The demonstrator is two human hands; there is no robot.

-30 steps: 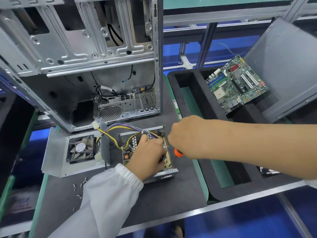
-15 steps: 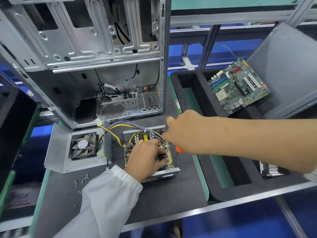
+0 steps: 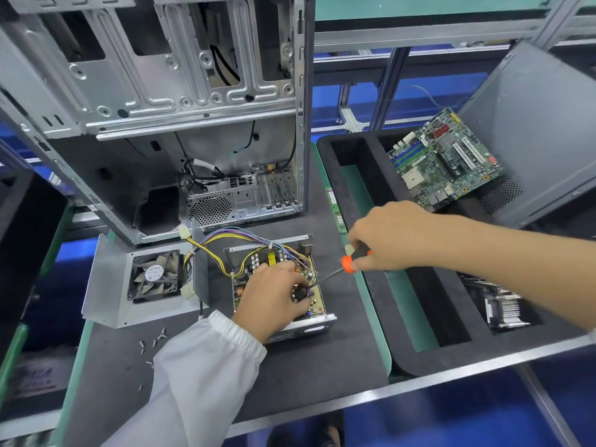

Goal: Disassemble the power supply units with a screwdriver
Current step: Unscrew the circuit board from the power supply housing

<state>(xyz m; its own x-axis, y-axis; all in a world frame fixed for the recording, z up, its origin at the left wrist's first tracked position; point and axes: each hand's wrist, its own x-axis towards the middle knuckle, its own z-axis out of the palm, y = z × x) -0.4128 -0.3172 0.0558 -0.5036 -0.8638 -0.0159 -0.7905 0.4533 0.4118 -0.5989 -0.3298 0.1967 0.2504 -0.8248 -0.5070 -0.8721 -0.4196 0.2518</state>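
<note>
- The open power supply (image 3: 277, 285) sits on the dark mat of the table (image 3: 322, 366), just in front of the empty computer case (image 3: 161, 124), with its circuit board (image 3: 317, 303) exposed.
- Its removed cover with the fan (image 3: 154, 280) lies just to the left, joined to it by a bundle of coloured wires (image 3: 222, 240).
- The left hand (image 3: 274, 296) rests on the board, fingers curled down around a dark round part; whether it truly pinches that part or only steadies the unit I cannot tell.
- The right hand (image 3: 387, 235) has its grip clenched around the orange-and-black handle of the screwdriver (image 3: 342, 267).
- A second ago that hand hung low over the board's right edge and hid the shaft. It has since drawn back up and to the right, so the shaft now shows, slanting down with its tip at the board's right side, near the left fingers.
- In my judgement the tool is being lined up on a board screw, so the board still needs freeing.
- Loose screws (image 3: 154, 341) lie scattered on the mat near the left sleeve, well apart from the tool.
- A green motherboard (image 3: 445, 162) leans in the black foam tray (image 3: 371, 317) to the right.
</note>
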